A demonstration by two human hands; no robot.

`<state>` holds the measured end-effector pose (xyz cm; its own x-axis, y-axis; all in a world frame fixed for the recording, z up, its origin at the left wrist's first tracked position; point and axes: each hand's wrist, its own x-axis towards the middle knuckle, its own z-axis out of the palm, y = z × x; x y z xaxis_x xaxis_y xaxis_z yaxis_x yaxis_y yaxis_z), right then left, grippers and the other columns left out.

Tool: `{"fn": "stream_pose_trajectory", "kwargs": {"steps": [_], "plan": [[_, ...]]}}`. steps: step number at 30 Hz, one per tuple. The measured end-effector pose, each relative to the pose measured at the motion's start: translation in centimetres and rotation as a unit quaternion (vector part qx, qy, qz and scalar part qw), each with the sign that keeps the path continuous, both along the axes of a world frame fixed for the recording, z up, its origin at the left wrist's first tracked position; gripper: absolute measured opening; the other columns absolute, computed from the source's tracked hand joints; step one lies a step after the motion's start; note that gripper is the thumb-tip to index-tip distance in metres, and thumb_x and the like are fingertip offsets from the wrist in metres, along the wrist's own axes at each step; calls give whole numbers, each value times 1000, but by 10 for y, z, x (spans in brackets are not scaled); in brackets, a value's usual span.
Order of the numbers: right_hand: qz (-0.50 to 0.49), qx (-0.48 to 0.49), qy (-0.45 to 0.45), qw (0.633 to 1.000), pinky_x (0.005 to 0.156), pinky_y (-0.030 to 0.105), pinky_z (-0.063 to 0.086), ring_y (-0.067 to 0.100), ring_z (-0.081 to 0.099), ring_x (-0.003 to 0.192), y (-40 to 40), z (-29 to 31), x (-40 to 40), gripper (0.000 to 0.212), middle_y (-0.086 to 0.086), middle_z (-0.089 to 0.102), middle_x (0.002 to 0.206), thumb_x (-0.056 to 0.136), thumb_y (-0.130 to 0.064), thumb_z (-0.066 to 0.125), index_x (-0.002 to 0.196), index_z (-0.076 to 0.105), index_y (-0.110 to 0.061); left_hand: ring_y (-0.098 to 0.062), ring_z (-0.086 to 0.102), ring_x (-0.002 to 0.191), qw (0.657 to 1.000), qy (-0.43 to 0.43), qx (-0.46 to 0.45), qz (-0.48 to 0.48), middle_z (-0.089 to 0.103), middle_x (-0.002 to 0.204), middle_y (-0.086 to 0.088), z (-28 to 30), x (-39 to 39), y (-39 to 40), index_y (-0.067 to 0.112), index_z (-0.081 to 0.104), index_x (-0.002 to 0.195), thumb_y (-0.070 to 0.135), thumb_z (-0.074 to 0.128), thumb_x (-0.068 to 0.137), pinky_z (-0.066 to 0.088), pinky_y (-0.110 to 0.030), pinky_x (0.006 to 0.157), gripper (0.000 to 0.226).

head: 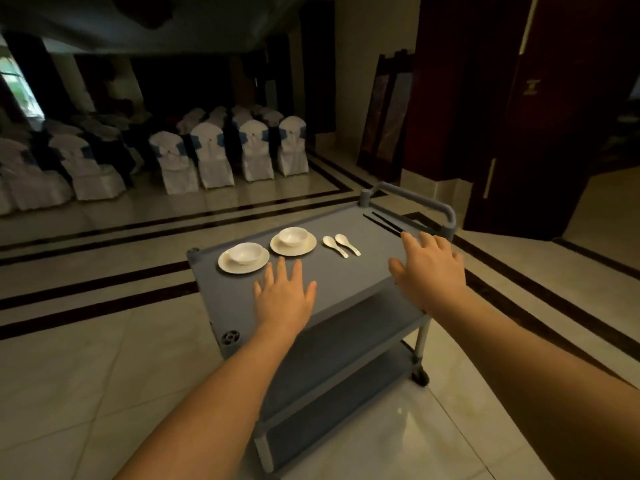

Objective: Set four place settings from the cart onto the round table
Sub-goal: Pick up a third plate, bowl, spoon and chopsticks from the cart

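Both open hands (284,295) above cart (353,271), plates (243,262) just beyond.

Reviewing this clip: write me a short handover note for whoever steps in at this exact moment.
Left hand: open, fingers spread over the cart top, holding nothing.
Right hand: open, reaching over the cart's right side, holding nothing.
On the cart: two bowls, each on a plate, two spoons, dark chopsticks near the handle.
Done: nothing visibly picked up in this frame; the round table is out of view.
Left: carry these pieces to the table and lay them out.
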<state>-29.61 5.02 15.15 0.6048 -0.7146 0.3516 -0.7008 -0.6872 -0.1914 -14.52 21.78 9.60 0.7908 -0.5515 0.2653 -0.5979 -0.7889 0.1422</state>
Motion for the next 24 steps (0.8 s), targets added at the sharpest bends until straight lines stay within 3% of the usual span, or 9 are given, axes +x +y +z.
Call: {"fn": "stream_pose_trajectory", "kwargs": {"steps": [9,16,20,24], "plan": [[85,48,34,995,104,50,34,31,38,132,-173,-27,123,54,7,47,141,92,-49,45,140,41,-25,-29,18,147,992,48,-27,115,21,161,-7,-9,83,-140,25,25,152,52,34,98,25,-48,114,61],[161,102,86,978,98,47,40,31,43,127,-231,-64,203,49,9,50,137,94,-47,44,136,45,-22,-30,16,148,969,138,-65,193,20,161,-9,-40,144,-188,23,22,153,51,35,99,24,-47,116,62],[186,131,112,967,91,44,46,31,50,118,-258,-87,253,46,9,53,132,94,-41,47,134,46,-20,-34,28,142,920,227,-196,252,33,153,-15,-73,197,-210,15,31,150,43,46,98,30,-44,112,61],[184,190,139,954,88,43,53,28,59,108,-281,-121,293,46,10,58,125,93,-33,54,136,48,-18,-35,40,137,818,335,-353,308,41,149,-19,-108,256,-236,2,36,146,27,54,98,35,-41,108,57]]}}
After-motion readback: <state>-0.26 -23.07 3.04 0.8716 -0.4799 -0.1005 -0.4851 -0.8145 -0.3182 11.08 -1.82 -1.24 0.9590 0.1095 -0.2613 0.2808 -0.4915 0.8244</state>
